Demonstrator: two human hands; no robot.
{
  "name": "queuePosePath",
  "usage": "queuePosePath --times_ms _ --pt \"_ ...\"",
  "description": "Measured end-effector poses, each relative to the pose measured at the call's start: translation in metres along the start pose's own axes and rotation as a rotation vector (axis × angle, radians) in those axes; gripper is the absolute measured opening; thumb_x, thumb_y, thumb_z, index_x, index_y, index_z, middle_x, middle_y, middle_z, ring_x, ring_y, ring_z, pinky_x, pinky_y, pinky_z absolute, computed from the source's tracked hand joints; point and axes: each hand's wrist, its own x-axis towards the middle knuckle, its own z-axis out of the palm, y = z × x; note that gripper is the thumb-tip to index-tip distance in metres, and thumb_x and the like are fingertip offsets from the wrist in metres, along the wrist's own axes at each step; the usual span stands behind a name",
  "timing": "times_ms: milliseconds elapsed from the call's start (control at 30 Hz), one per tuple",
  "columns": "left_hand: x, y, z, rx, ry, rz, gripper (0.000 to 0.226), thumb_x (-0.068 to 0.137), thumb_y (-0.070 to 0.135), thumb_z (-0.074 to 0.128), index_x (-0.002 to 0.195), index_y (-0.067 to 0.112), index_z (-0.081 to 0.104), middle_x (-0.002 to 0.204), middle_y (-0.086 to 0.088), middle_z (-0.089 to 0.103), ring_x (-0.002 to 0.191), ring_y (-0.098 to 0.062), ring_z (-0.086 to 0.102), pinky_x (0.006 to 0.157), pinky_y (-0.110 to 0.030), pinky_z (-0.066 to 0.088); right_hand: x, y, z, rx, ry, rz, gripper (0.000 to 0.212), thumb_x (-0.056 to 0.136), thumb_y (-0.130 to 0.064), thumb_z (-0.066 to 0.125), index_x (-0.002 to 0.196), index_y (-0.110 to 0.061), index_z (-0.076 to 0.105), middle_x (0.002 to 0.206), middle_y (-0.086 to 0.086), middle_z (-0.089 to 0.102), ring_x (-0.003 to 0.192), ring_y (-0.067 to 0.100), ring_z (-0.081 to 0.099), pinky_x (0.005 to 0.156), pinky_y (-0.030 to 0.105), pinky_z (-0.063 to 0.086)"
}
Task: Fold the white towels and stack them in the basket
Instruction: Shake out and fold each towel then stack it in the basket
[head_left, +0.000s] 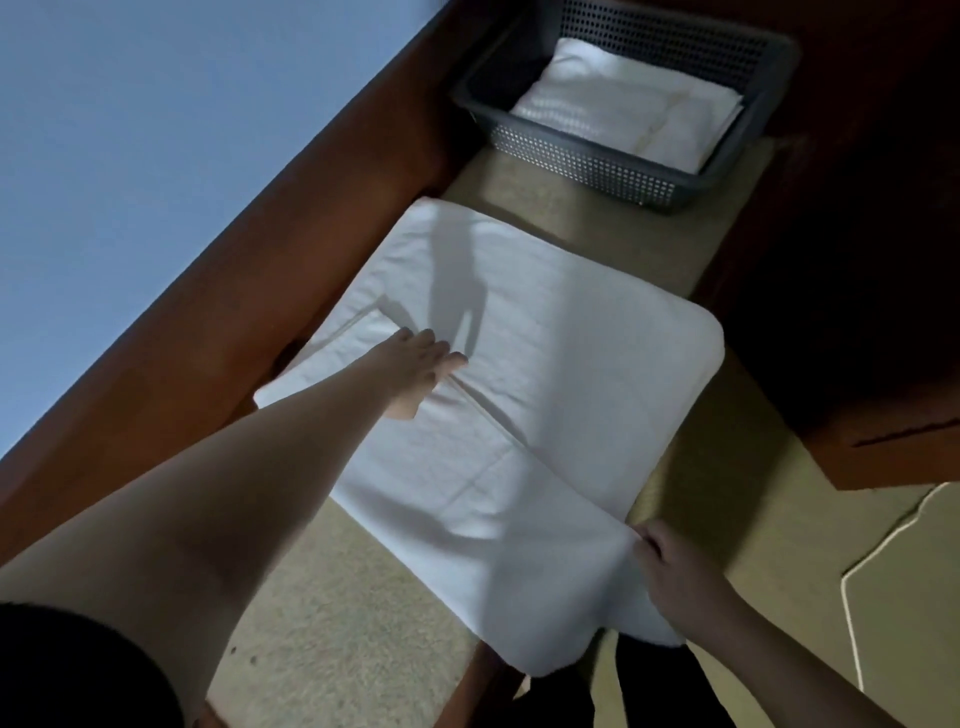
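Towel (545, 374), white, spread wide over the tan surface (332, 623) across the middle of the frame, near end drooping over the edge at lower centre. Partly folded by the look of it, creases running through the middle; smoothing under way, more folds likely needed before stacking. Basket (587, 166), dark and perforated, at upper right, well apart from it, already holding folded white towels (628, 111). Left hand (415, 369), left of centre, fingers straight, pressing flat on the cloth. Right hand (675, 566), lower right, pinching the near right edge.
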Motion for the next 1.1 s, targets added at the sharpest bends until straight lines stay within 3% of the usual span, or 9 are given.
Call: queuePosePath --times_ms 200,300,400,467,600,833,900,1000,1100 --pt "0.002 -0.008 -0.011 0.116 -0.107 0.006 0.039 0.078 0.02 0.062 0.117 0.024 0.068 0.125 -0.004 0.05 0.116 -0.028 0.042 0.094 -0.04 0.038 -0.015 -0.004 0.006 0.053 0.04 -0.104 0.017 0.11 -0.028 0.045 0.101 -0.035 0.058 0.096 -0.013 0.066 0.083 -0.005 0.061 0.074 0.026 0.049" --pt "-0.008 -0.024 -0.014 0.01 -0.11 -0.049 0.029 0.082 0.021 0.054 0.108 0.029 0.066 0.115 -0.003 0.056 0.102 -0.026 0.042 0.09 -0.037 0.037 -0.017 0.0 -0.004 0.039 -0.015 -0.111 0.016 0.108 -0.028 0.05 0.113 -0.036 0.062 0.105 -0.015 0.07 0.092 -0.005 0.065 0.079 0.026 0.052" --pt "-0.019 -0.056 -0.017 -0.109 -0.094 -0.19 0.015 0.088 0.03 0.045 0.097 0.033 0.056 0.101 -0.002 0.056 0.095 -0.024 0.045 0.088 -0.036 0.031 -0.024 -0.004 -0.019 0.018 -0.023 -0.128 0.013 0.107 -0.034 0.054 0.102 -0.037 0.066 0.094 -0.015 0.071 0.086 -0.004 0.066 0.067 0.021 0.05" --pt "-0.027 -0.081 -0.016 -0.096 -0.091 -0.24 0.017 0.091 0.038 0.047 0.103 0.037 0.058 0.096 0.003 0.056 0.102 -0.021 0.05 0.094 -0.039 0.031 -0.028 -0.011 -0.027 0.008 0.039 -0.178 0.016 0.107 -0.035 0.054 0.095 -0.034 0.064 0.089 -0.02 0.069 0.083 -0.003 0.064 0.062 0.016 0.045" --pt "-0.042 -0.119 -0.005 0.013 -0.098 -0.304 0.033 0.104 0.056 0.044 0.13 0.043 0.059 0.12 0.004 0.064 0.127 -0.021 0.043 0.1 -0.043 0.033 -0.021 -0.019 -0.035 0.025 0.146 -0.235 0.017 0.107 -0.042 0.05 0.094 -0.035 0.059 0.086 -0.019 0.066 0.08 -0.001 0.062 0.066 0.02 0.046" --pt "-0.046 -0.116 0.02 -0.154 -0.18 -0.527 0.041 0.101 0.033 0.049 0.142 0.034 0.054 0.146 -0.005 0.049 0.142 -0.032 0.033 0.11 -0.055 0.034 0.006 -0.012 -0.04 -0.128 0.017 -0.119 0.016 0.105 -0.035 0.058 0.089 -0.036 0.055 0.1 -0.01 0.061 0.091 0.006 0.061 0.069 0.026 0.046" --pt "-0.045 -0.116 0.031 -0.217 -0.142 -0.575 0.043 0.1 0.031 0.052 0.143 0.03 0.053 0.142 -0.004 0.053 0.138 -0.033 0.041 0.106 -0.053 0.04 0.008 -0.007 -0.045 -0.121 0.002 -0.105 0.014 0.106 -0.036 0.057 0.092 -0.037 0.055 0.099 -0.009 0.065 0.091 0.008 0.063 0.07 0.028 0.048" --pt "-0.049 -0.122 0.044 -0.376 -0.042 -0.683 0.032 0.095 0.031 0.062 0.127 0.023 0.064 0.112 -0.008 0.064 0.109 -0.034 0.062 0.09 -0.048 0.056 0.01 0.002 -0.049 -0.111 0.034 -0.111 0.006 0.104 -0.041 0.059 0.098 -0.039 0.059 0.1 -0.01 0.068 0.092 0.009 0.065 0.071 0.03 0.051" --pt "-0.052 -0.123 0.045 -0.392 0.061 -0.759 0.022 0.103 0.027 0.055 0.119 0.016 0.065 0.105 -0.014 0.065 0.104 -0.037 0.063 0.077 -0.045 0.055 0.013 0.009 -0.051 -0.139 0.043 -0.092 0.005 0.102 -0.041 0.061 0.101 -0.037 0.063 0.101 -0.01 0.069 0.092 0.008 0.066 0.073 0.031 0.055"
